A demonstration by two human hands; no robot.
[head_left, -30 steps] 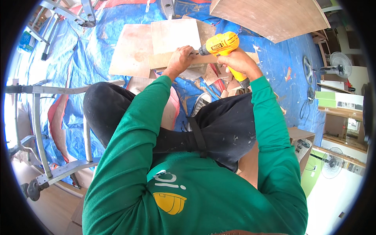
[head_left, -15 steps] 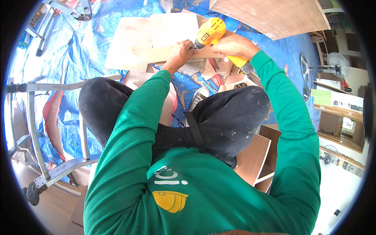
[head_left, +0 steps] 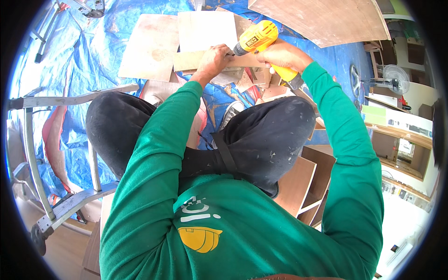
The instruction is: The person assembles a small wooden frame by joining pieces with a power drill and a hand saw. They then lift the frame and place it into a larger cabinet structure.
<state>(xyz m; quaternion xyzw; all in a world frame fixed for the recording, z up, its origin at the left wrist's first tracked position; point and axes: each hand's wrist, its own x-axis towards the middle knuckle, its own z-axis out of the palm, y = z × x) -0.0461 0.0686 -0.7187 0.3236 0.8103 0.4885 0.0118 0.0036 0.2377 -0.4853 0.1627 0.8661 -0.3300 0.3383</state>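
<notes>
My right hand [head_left: 285,54] is wrapped round the handle of a yellow cordless drill [head_left: 259,37]. The drill's dark chuck points left, toward the fingertips of my left hand [head_left: 216,60]. Those fingers are bent and pinched together just beside the chuck; whatever small thing they hold is hidden. Beneath my left hand lies a narrow strip of plywood [head_left: 189,60], which crosses in front of larger boards. A pale square board [head_left: 207,31] lies behind the strip, with another plywood sheet [head_left: 147,46] to its left.
Blue tarpaulin [head_left: 107,39] covers the floor. An aluminium ladder [head_left: 60,99] lies at my left. Wood offcuts [head_left: 275,91] are scattered beyond my right knee. A large wooden panel [head_left: 322,21] stands at the far right, and an open wooden box [head_left: 296,179] sits by my right thigh.
The drill has tilted flatter and shifted slightly right, its chuck now apart from the left fingers. My left hand stays over the strip. The whole view has shifted a little.
</notes>
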